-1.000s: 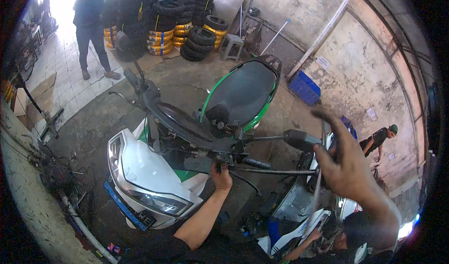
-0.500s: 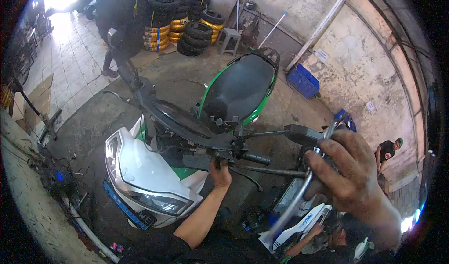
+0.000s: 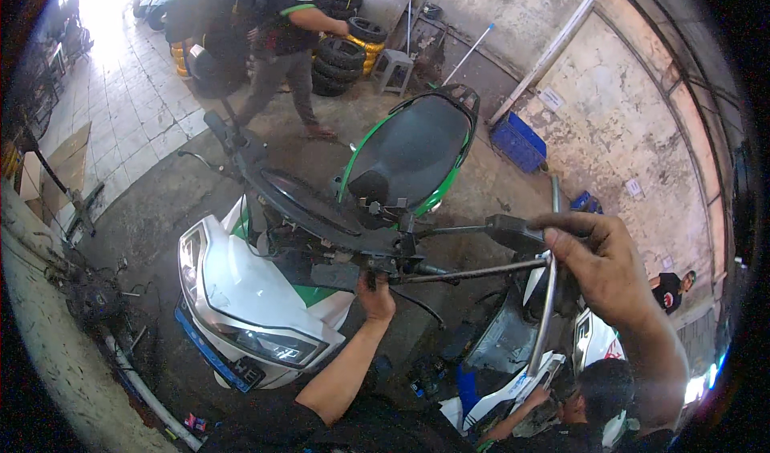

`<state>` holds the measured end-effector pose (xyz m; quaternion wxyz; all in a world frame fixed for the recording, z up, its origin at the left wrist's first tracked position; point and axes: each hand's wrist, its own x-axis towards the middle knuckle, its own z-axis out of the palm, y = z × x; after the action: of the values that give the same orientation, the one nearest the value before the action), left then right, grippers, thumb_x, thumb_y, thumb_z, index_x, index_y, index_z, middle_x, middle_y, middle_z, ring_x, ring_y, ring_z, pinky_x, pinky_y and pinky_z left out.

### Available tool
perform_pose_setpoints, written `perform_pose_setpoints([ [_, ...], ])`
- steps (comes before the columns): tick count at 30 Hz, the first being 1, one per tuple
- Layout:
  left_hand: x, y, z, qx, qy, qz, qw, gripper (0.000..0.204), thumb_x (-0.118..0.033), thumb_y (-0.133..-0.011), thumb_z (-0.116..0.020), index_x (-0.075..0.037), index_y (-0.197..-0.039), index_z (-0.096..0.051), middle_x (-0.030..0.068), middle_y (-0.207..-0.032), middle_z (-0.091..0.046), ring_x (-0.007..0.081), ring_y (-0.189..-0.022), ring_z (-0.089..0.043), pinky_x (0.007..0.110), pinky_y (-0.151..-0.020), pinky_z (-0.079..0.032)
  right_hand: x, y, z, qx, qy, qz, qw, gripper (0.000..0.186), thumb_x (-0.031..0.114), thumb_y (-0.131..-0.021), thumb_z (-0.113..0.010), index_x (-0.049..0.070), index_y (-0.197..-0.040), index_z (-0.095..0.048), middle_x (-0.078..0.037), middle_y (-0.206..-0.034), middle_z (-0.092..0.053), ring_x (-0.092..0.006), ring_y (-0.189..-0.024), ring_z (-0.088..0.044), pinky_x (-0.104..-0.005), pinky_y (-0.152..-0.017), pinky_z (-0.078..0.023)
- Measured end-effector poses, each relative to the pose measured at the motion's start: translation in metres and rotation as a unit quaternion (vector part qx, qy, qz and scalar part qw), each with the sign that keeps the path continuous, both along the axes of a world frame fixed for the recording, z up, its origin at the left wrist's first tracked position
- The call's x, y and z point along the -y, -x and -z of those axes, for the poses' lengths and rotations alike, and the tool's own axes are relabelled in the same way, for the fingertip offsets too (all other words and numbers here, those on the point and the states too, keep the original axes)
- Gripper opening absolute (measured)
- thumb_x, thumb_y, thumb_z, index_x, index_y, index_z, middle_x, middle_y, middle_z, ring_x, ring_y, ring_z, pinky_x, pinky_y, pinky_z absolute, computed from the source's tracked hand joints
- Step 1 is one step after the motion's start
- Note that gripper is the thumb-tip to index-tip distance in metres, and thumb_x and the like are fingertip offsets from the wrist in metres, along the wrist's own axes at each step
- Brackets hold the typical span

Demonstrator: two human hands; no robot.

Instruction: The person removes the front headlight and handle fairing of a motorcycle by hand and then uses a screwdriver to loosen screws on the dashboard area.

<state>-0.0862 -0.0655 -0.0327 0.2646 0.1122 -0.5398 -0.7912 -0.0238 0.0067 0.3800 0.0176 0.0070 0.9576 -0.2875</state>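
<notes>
My left hand point(image 3: 374, 298) reaches up from below, its fingers closed about the underside of the scooter's handlebar mount point(image 3: 389, 262); the fingertips are hidden. A long metal T-handle wrench point(image 3: 473, 273) has its shaft running to that mount. Thumb and fingers of my right hand point(image 3: 603, 264) close loosely on its crossbar point(image 3: 544, 317), near the shaft's end. The wrench's tip cannot be made out. Just behind my right fingers is a black mirror point(image 3: 513, 232) on a stem. The scooter has a white front cover point(image 3: 257, 281) and a black seat with green edges point(image 3: 417, 156).
A second scooter's white and blue panel point(image 3: 505, 393) lies low right, with a co-worker point(image 3: 605, 393) crouched by it. Another person point(image 3: 289, 60) stands by stacked tyres point(image 3: 337, 60). A grey stool point(image 3: 393, 70) and blue crate point(image 3: 519, 142) stand near the wall.
The wrench's crossbar has turned from slanted to nearly upright, and my right hand has shifted on it. My left hand stays at the handlebar. A person has moved right, in front of the tyres.
</notes>
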Motion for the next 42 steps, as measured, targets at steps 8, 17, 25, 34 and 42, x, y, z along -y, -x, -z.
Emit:
perform_pose_setpoints([
  [8, 0.0, -0.003, -0.004, -0.051, -0.074, 0.032, 0.995, 0.05, -0.046, -0.086, -0.059, 0.0, -0.107, -0.057, 0.0074, -0.098, -0.06, 0.0195, -0.091, -0.054, 0.033, -0.084, -0.041, -0.007, -0.013, -0.008, -0.157, -0.26, -0.327, 0.895, 0.052, 0.028, -0.069, -0.075, 0.012, -0.116, -0.062, -0.014, -0.095, -0.054, -0.0302, -0.087, -0.056, -0.0358, -0.075, -0.046],
  [17, -0.005, 0.001, 0.004, -0.025, -0.057, -0.009, 0.998, 0.05, -0.046, -0.086, -0.059, 0.001, -0.103, -0.058, 0.0084, -0.092, -0.061, 0.0202, -0.087, -0.055, 0.035, -0.08, -0.042, 0.016, -0.017, -0.001, 0.009, -0.315, -0.004, 0.949, 0.034, 0.035, -0.085, -0.062, 0.002, -0.079, -0.058, -0.016, -0.068, -0.056, -0.0357, -0.059, -0.054, -0.0455, -0.054, -0.038],
  [25, -0.003, 0.0, 0.006, -0.024, -0.068, 0.048, 0.996, 0.061, -0.051, -0.086, -0.053, 0.003, -0.112, -0.053, 0.0103, -0.107, -0.058, 0.0216, -0.097, -0.054, 0.035, -0.089, -0.041, 0.012, -0.005, -0.014, 0.032, 0.027, 0.063, 0.997, 0.02, 0.013, -0.088, -0.058, 0.002, -0.103, -0.063, -0.008, -0.066, -0.06, -0.0154, -0.049, -0.055, -0.0283, -0.047, -0.043],
  [34, -0.006, 0.003, 0.029, 0.015, -0.013, 0.07, 0.997, 0.062, -0.05, -0.085, -0.056, 0.004, -0.115, -0.051, 0.0108, -0.108, -0.058, 0.0227, -0.096, -0.054, 0.036, -0.089, -0.042, -0.019, -0.018, -0.012, 0.004, -0.088, -0.233, 0.969, 0.035, 0.023, -0.079, -0.071, 0.009, -0.111, -0.066, -0.008, -0.09, -0.061, -0.0177, -0.08, -0.056, -0.0293, -0.064, -0.045],
  [42, -0.002, -0.001, 0.011, -0.024, -0.046, 0.052, 0.997, 0.057, -0.047, -0.087, -0.054, 0.002, -0.116, -0.052, 0.0104, -0.106, -0.059, 0.0233, -0.098, -0.054, 0.037, -0.089, -0.042, -0.009, -0.009, 0.012, -0.297, -0.382, -0.356, 0.799, 0.028, 0.032, -0.069, -0.065, 0.011, -0.087, -0.068, -0.011, -0.084, -0.058, -0.0275, -0.075, -0.056, -0.0377, -0.064, -0.048],
])
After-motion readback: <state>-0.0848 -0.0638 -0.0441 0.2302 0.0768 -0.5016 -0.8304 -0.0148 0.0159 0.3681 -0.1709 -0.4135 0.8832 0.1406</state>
